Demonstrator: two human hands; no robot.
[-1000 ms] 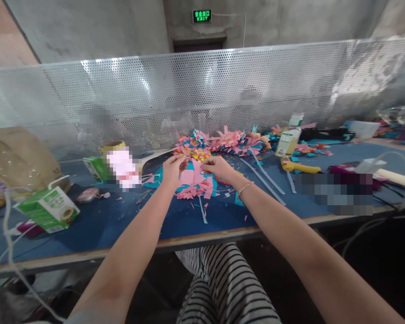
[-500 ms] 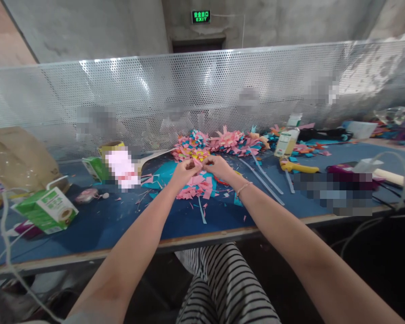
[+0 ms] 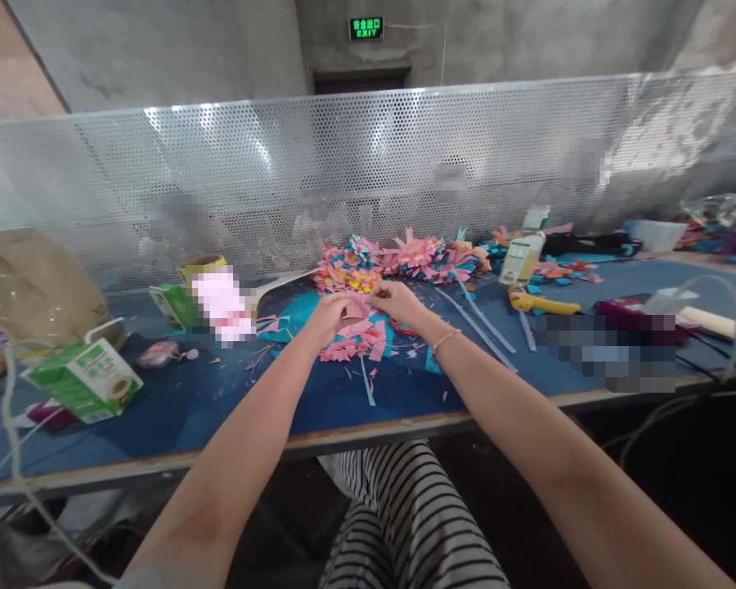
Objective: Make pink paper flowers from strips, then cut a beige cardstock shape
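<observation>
- Bare fingers work over a blue-topped desk [image 3: 221, 417], where a small, flat pink paper-like piece [image 3: 357, 309] is held at the far side of a heap of pink fringed scraps [image 3: 349, 349].
- The left hand [image 3: 331, 315] has its grip pinched on the piece's left edge; the right hand [image 3: 398, 299], thumb and finger together, appears to pinch the opposite edge.
- The step in hand looks like shaping this single piece.
- The next move likely calls for a light, even pinch, as the piece looks thin.
- Beyond the heap sit ruffled pink, blue and yellow bundles [image 3: 417, 255]; right of it, long translucent strips [image 3: 482, 319].
</observation>
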